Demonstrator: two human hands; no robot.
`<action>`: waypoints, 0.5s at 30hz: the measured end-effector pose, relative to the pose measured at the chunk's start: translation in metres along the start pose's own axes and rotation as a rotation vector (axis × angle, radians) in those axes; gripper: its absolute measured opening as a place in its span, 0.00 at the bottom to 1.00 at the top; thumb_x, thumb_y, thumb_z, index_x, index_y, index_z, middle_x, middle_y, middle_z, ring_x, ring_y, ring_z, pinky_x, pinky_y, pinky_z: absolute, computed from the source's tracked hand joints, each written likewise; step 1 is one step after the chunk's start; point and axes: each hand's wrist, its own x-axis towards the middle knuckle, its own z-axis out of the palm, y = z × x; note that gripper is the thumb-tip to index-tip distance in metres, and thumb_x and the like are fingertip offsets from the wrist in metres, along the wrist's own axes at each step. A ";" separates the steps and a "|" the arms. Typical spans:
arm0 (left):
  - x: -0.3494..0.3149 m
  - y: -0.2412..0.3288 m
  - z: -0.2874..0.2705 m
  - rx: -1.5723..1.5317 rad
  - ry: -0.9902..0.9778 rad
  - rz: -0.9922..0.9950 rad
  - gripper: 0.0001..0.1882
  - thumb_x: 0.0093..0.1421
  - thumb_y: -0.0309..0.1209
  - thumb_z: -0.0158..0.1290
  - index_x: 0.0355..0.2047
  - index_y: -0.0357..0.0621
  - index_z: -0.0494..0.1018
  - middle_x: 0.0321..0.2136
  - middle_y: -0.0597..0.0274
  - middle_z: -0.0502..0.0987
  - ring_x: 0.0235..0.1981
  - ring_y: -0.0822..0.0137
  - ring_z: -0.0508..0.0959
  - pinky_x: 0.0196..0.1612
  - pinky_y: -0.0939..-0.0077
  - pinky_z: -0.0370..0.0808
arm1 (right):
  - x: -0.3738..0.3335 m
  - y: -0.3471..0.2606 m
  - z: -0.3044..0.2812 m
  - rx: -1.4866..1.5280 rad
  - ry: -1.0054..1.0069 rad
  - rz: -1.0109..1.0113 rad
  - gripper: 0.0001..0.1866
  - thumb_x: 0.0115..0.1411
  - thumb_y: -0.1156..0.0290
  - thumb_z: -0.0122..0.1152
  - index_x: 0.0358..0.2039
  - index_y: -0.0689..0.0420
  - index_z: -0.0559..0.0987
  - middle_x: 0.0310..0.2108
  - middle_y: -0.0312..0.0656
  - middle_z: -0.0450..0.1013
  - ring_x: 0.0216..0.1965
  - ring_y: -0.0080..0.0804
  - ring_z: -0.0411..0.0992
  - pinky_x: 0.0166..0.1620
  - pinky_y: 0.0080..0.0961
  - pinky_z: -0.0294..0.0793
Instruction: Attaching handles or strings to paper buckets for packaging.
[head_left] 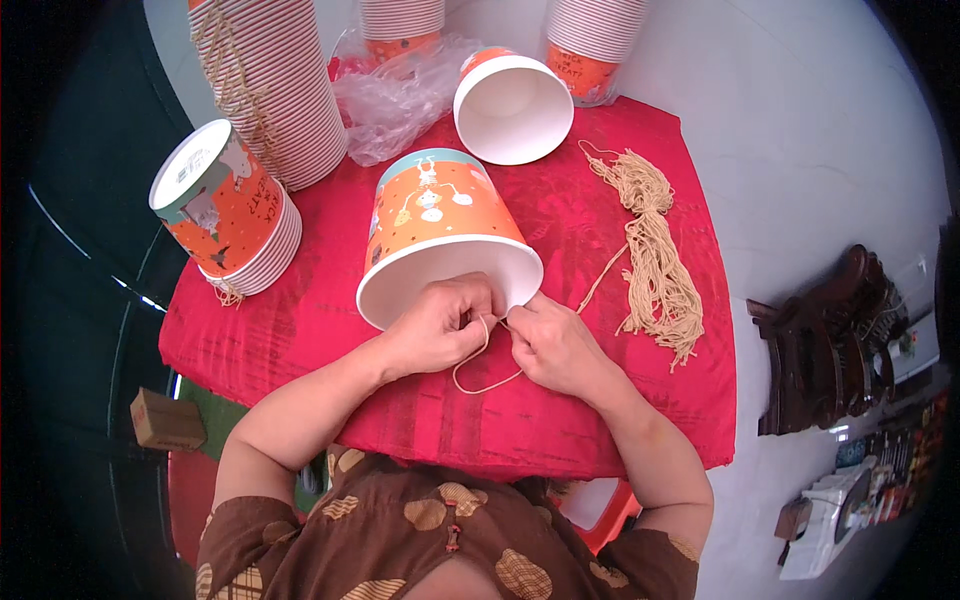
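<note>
An orange paper bucket (430, 205) with a white rim and cartoon figures lies tilted on the red cloth, its mouth toward me. My left hand (445, 318) has its fingers at the bucket's mouth, curled and pinching a beige string (478, 391). My right hand (553, 343) is closed at the rim's right side, fingertips pressed together on the same string. A loose loop of it hangs between both hands over the cloth. The exact spot where string meets rim is covered by my fingers.
A bundle of beige strings (655, 260) lies to the right. Another bucket (513, 110) rests on its side behind. Nested bucket stacks stand at the left (225, 215) and far left (275, 90). Crumpled clear plastic (400, 105) and more stacks sit at the back of the red-covered table (640, 420).
</note>
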 end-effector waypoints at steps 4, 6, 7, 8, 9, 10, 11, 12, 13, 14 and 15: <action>0.003 0.004 -0.001 -0.194 -0.078 -0.052 0.03 0.58 0.22 0.50 0.27 0.36 0.71 0.22 0.60 0.73 0.25 0.69 0.72 0.30 0.72 0.70 | 0.000 0.002 -0.001 -0.008 -0.048 0.024 0.07 0.47 0.82 0.57 0.29 0.65 0.72 0.33 0.56 0.68 0.33 0.56 0.72 0.36 0.46 0.75; 0.003 0.007 -0.002 -0.245 -0.101 -0.175 0.03 0.58 0.23 0.50 0.28 0.36 0.71 0.21 0.60 0.73 0.25 0.70 0.71 0.29 0.72 0.69 | 0.001 0.000 -0.002 -0.005 -0.044 0.021 0.07 0.47 0.82 0.57 0.29 0.65 0.72 0.33 0.56 0.68 0.33 0.56 0.72 0.36 0.46 0.75; 0.003 0.009 -0.001 -0.108 -0.059 -0.195 0.04 0.59 0.24 0.51 0.28 0.36 0.71 0.22 0.57 0.74 0.25 0.65 0.73 0.30 0.70 0.70 | 0.002 -0.001 -0.003 -0.003 -0.041 0.017 0.07 0.47 0.82 0.57 0.29 0.65 0.73 0.33 0.56 0.68 0.33 0.56 0.72 0.36 0.46 0.75; 0.003 0.010 0.000 0.028 -0.017 -0.213 0.05 0.60 0.26 0.51 0.29 0.35 0.72 0.22 0.54 0.75 0.24 0.61 0.75 0.30 0.67 0.71 | 0.002 0.000 -0.001 -0.004 -0.040 0.017 0.07 0.47 0.82 0.57 0.29 0.65 0.73 0.33 0.56 0.68 0.33 0.56 0.72 0.36 0.46 0.75; 0.004 0.012 0.002 0.028 -0.017 -0.211 0.05 0.60 0.26 0.51 0.29 0.35 0.72 0.22 0.54 0.75 0.24 0.61 0.75 0.30 0.67 0.71 | 0.002 0.002 0.002 -0.012 -0.025 0.001 0.07 0.47 0.82 0.57 0.30 0.65 0.73 0.34 0.56 0.68 0.33 0.56 0.72 0.36 0.46 0.76; 0.004 0.013 0.004 0.141 0.007 -0.159 0.06 0.60 0.26 0.51 0.30 0.35 0.72 0.23 0.50 0.75 0.26 0.54 0.76 0.31 0.62 0.72 | 0.003 0.003 0.003 -0.020 -0.012 -0.019 0.07 0.47 0.82 0.57 0.30 0.65 0.73 0.34 0.56 0.68 0.33 0.55 0.72 0.36 0.45 0.76; 0.004 0.014 0.004 0.253 0.031 -0.105 0.07 0.60 0.27 0.51 0.30 0.35 0.73 0.24 0.45 0.76 0.27 0.47 0.77 0.32 0.58 0.72 | 0.003 0.002 0.003 -0.021 -0.011 -0.022 0.07 0.47 0.82 0.57 0.30 0.65 0.73 0.34 0.56 0.68 0.33 0.55 0.72 0.36 0.45 0.76; 0.005 0.014 0.003 0.254 0.033 -0.103 0.07 0.60 0.27 0.51 0.30 0.35 0.73 0.24 0.45 0.76 0.27 0.47 0.77 0.32 0.58 0.72 | 0.004 0.001 0.003 -0.023 -0.007 0.002 0.07 0.48 0.82 0.57 0.30 0.65 0.73 0.34 0.56 0.68 0.33 0.55 0.73 0.36 0.45 0.76; 0.006 0.014 0.003 0.254 0.016 -0.142 0.07 0.61 0.28 0.50 0.30 0.35 0.73 0.25 0.43 0.76 0.29 0.43 0.77 0.33 0.55 0.72 | 0.005 0.000 0.001 -0.026 -0.001 0.024 0.06 0.50 0.81 0.56 0.30 0.65 0.73 0.35 0.55 0.69 0.34 0.54 0.73 0.36 0.45 0.75; 0.007 0.013 0.002 0.254 -0.001 -0.180 0.08 0.61 0.28 0.50 0.30 0.35 0.73 0.27 0.41 0.76 0.31 0.40 0.76 0.34 0.52 0.71 | 0.005 0.002 0.001 -0.030 0.001 0.021 0.06 0.50 0.81 0.56 0.30 0.65 0.73 0.35 0.55 0.69 0.34 0.54 0.73 0.36 0.45 0.75; 0.008 0.012 0.003 0.256 0.000 -0.173 0.08 0.61 0.28 0.50 0.30 0.35 0.73 0.27 0.41 0.76 0.31 0.40 0.76 0.34 0.52 0.71 | 0.004 0.004 0.002 -0.016 0.021 0.029 0.05 0.51 0.80 0.57 0.31 0.64 0.74 0.34 0.54 0.69 0.34 0.53 0.73 0.36 0.44 0.75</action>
